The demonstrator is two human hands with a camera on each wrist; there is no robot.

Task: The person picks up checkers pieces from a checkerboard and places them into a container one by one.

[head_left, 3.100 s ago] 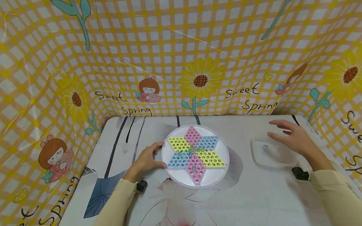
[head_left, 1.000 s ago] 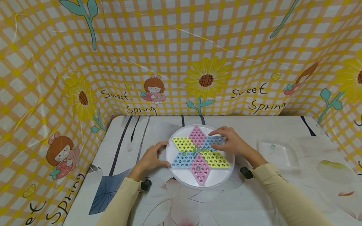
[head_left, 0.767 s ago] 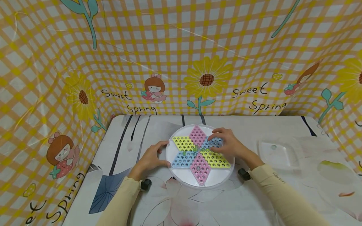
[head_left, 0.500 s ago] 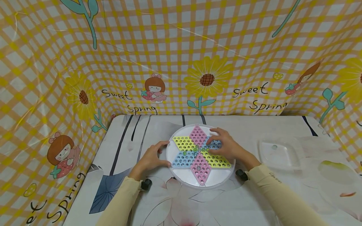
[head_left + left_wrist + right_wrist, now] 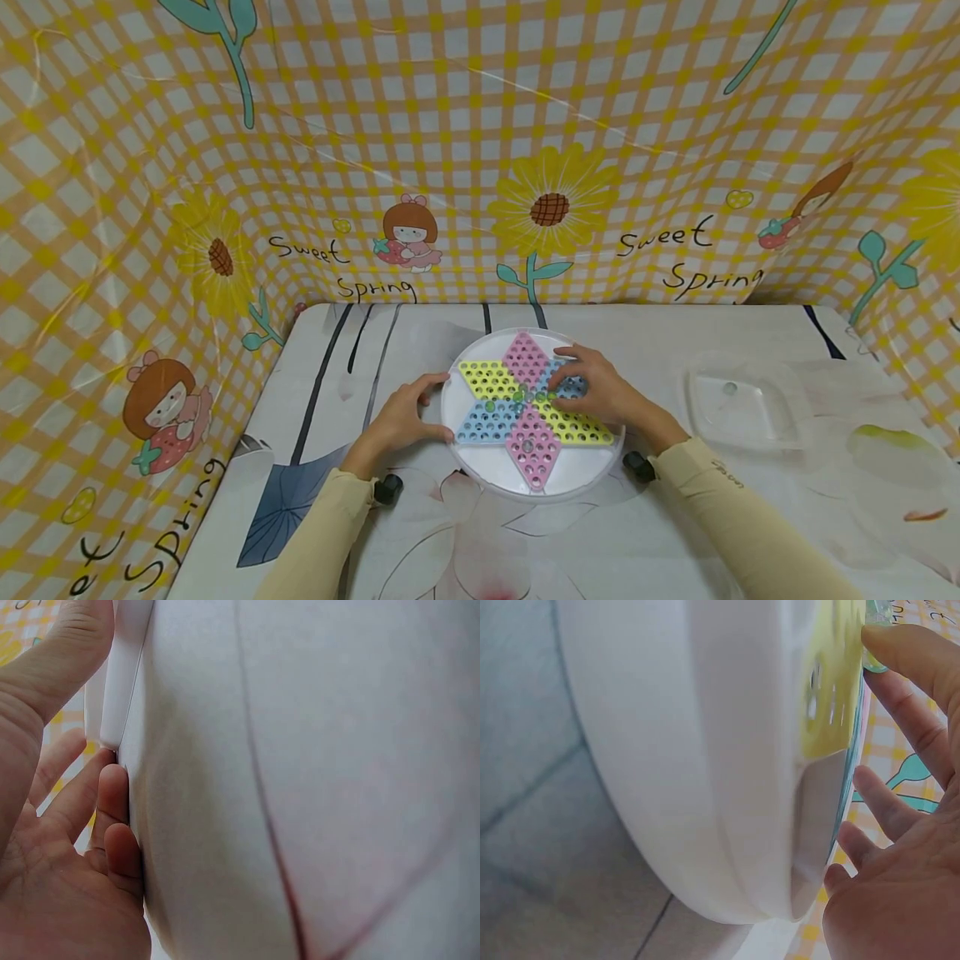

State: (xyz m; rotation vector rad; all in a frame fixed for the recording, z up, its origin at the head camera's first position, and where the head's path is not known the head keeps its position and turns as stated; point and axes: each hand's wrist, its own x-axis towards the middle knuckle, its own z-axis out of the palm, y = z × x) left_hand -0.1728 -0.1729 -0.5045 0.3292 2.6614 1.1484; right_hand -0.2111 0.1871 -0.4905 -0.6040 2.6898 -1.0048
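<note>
A round white Chinese checkers board (image 5: 480,467) with a pink, yellow and blue star of holes lies on the table in the head view. Several green and clear marbles (image 5: 490,406) sit in its holes, mostly near the centre. My left hand (image 5: 397,421) rests at the left rim, thumb and index finger spread against the edge. Over the right side my right hand (image 5: 600,387) reaches in. In the right wrist view its thumb and index finger pinch a greenish glass marble (image 5: 874,661) close over the yellow section. The other fingers are spread loosely.
A clear plastic container (image 5: 742,408) with a marble (image 5: 729,388) inside stands on the right of the patterned tablecloth (image 5: 465,542). A checked fabric wall (image 5: 450,125) rises behind and at both sides.
From over the container, my right hand came left to the board. Over the last second it has edged further left toward the star's centre. My left hand stayed at the rim.
</note>
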